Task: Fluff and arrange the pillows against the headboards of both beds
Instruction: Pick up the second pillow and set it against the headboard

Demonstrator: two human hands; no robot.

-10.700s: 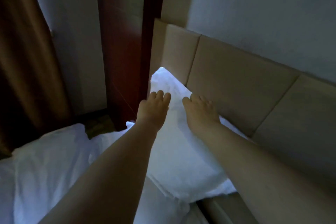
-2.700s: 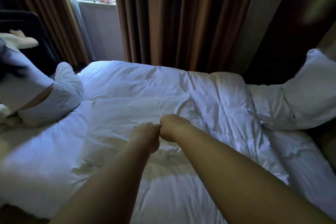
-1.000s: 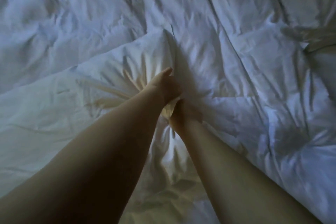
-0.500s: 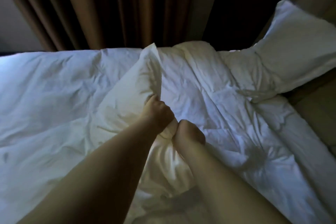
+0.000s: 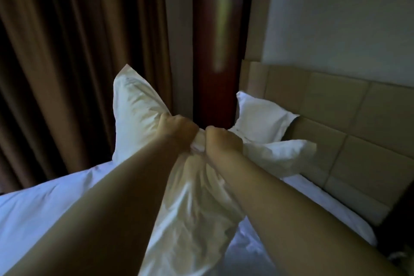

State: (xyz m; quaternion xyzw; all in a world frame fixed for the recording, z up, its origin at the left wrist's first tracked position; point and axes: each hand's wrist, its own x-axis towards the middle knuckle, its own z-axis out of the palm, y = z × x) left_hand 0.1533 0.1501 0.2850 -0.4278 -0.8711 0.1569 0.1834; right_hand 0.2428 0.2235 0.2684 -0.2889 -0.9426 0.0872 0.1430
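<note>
Fists close together, we clench our left hand [image 5: 179,130] and right hand [image 5: 221,141] on the white pillow [image 5: 134,114], held above the duvet [image 5: 44,208]; a second pillow [image 5: 262,116] leans on the headboard [image 5: 336,101].

Both bare forearms reach forward from the lower corners, converging until the wrists nearly meet. The left grip [image 5: 178,133] and right grip [image 5: 224,143] are fists side by side (knuckles almost touching), each clenched on bunched fabric of the pillow [image 5: 134,114].
</note>
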